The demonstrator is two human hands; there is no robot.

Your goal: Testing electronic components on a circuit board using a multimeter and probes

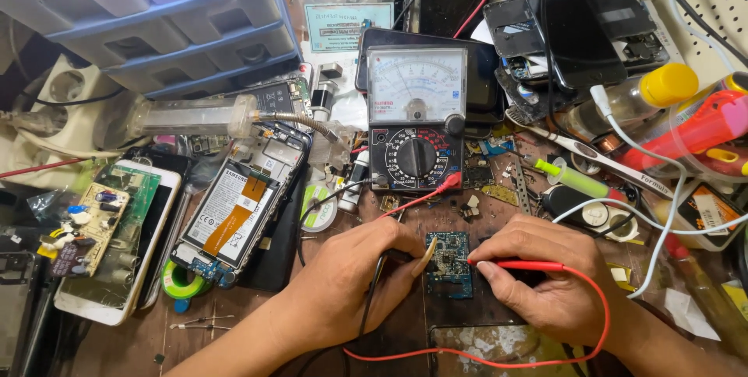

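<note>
Head view, both hands (354,280) (545,276) probing blue circuit board (449,264), white-faced multimeter (417,116) behind

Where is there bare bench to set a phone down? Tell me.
Little. One bare wooden patch lies at the front edge, below the green tape roll and left of the left hand. Everything else is crowded: opened phones, the multimeter, bottles, cables, and the circuit board between left hand and right hand.
</note>
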